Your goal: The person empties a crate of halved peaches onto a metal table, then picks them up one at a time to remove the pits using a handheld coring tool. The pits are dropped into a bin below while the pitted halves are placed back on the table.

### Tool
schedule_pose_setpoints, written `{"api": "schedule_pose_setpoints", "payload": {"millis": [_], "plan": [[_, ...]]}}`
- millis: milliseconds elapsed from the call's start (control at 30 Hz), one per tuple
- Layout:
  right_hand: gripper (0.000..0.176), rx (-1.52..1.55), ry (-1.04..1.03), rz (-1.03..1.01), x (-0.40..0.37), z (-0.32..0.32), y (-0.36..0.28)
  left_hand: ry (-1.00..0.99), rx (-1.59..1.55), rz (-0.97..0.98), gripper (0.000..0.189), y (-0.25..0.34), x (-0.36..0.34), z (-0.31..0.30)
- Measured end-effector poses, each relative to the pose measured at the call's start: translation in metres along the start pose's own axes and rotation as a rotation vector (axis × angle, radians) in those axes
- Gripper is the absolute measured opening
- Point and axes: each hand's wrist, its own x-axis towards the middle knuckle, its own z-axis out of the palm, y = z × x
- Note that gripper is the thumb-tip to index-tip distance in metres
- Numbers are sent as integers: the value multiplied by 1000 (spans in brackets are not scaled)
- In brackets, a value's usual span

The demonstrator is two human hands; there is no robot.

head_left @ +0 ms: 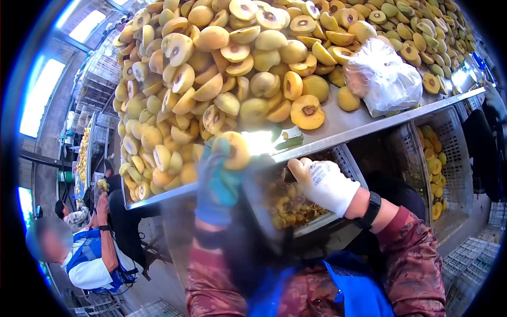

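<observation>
My left hand (217, 182), in a blue glove and blurred by motion, is closed around a halved yellow peach (236, 151) at the table's front edge. My right hand (325, 182), in a white glove, is closed with the thumb side up; a small dark bit shows by its fingers, but I cannot tell what it holds. It hovers over a crate (351, 161) containing peach pieces and dark pits. Past both hands, a large heap of peach halves (214, 87), many with pits in them, covers the metal table (338, 113).
A white plastic bag (383, 79) lies near the table's raised metal rim (380, 122). Right of the crate stands another crate (457, 158) with peach halves. At left, a person in a blue vest (92, 256) sits holding a fruit piece. Stacked crates (97, 74) stand behind.
</observation>
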Motion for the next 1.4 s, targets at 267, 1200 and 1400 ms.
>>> {"api": "schedule_pose_setpoints", "payload": {"millis": [267, 1200, 1400], "plan": [[36, 411, 104, 48, 9, 0, -25, -6, 87, 92, 49, -36, -15, 28], [48, 789, -15, 202, -2, 31, -35, 13, 672, 426, 57, -50, -31, 39], [35, 681, -30, 193, -7, 30, -38, -62, 668, 364, 55, -45, -25, 30]]}}
